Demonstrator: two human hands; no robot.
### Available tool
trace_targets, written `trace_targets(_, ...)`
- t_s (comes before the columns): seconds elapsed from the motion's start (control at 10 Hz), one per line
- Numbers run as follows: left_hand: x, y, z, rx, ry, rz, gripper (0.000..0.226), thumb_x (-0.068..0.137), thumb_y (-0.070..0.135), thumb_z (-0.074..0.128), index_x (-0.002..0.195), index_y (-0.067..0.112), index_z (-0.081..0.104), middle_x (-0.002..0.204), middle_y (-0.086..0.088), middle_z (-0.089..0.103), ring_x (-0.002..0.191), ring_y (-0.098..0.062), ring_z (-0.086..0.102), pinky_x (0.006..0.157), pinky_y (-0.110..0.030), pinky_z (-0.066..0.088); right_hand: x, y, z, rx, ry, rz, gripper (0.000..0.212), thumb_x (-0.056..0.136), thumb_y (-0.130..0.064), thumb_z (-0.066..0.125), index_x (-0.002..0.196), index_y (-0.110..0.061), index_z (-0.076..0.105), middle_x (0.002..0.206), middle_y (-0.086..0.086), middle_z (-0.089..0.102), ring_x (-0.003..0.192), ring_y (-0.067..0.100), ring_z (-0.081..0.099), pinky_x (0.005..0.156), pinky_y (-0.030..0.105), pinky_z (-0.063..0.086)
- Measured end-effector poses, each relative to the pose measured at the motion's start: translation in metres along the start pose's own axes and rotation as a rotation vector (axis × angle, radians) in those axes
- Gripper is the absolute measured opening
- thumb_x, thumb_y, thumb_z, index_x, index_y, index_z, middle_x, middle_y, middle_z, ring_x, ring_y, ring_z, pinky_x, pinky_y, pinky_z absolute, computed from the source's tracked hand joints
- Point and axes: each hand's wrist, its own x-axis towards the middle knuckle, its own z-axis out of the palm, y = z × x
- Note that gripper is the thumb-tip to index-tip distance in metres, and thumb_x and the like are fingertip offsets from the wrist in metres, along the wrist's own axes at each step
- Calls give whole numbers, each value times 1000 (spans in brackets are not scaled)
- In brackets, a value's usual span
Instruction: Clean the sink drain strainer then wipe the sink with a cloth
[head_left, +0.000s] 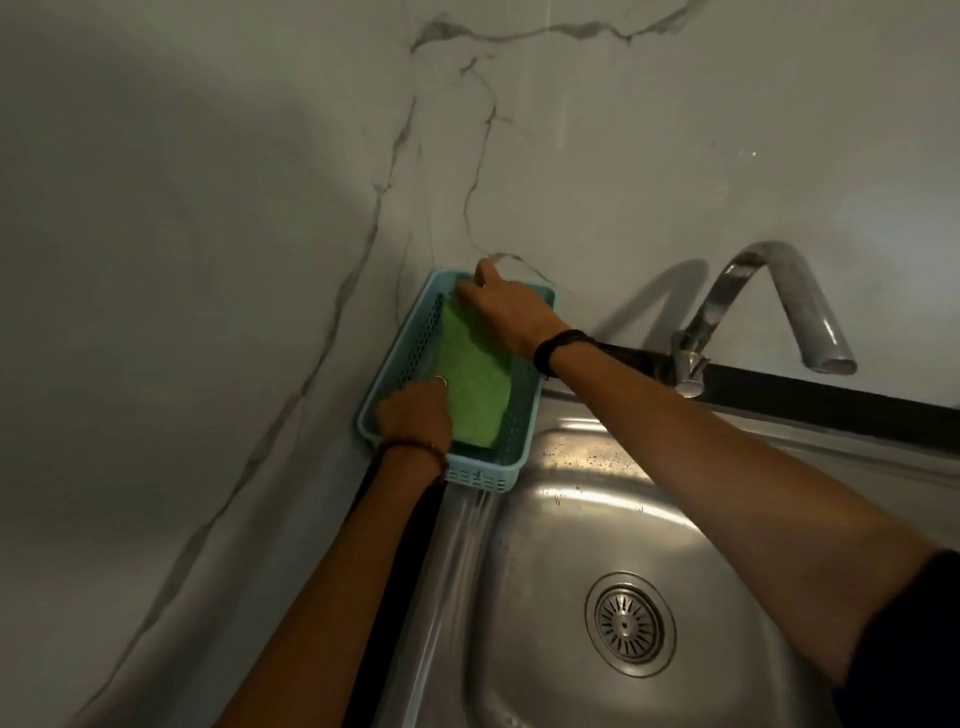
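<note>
A folded green cloth (475, 384) lies inside a light blue perforated basket (519, 415) at the sink's back left corner, against the wall. My left hand (415, 415) rests on the cloth's near left edge, fingers curled on it. My right hand (498, 306) reaches across to the cloth's far end, fingers pinching its top edge. The round metal drain strainer (629, 623) sits in the drain of the steel sink (550, 649), below and to the right of both hands.
A curved steel faucet (779, 301) stands at the back right, its spout over the sink. Marble-patterned walls (208, 208) close in on the left and behind. A dark strip runs along the wall behind the sink rim.
</note>
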Motion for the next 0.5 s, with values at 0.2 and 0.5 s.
trace_targets(0.2,25,2,11,264,-198,22,31,95,10,35,124,12,47,128,-13,54,115,-29,54,94,-37,42,13,7,40,-294,-267,-22,29,95,-10,46,122,-2,52,132,20,45,108,37,57,88,44,48)
trace_targets(0.5,14,12,-6,-30,99,128,28,93,21,45,109,3,59,132,-18,42,112,-33,49,88,-41,42,-35,-12,4,-75,191,72,23,86,-3,46,101,-8,62,106,10,64,98,29,60,66,34,42)
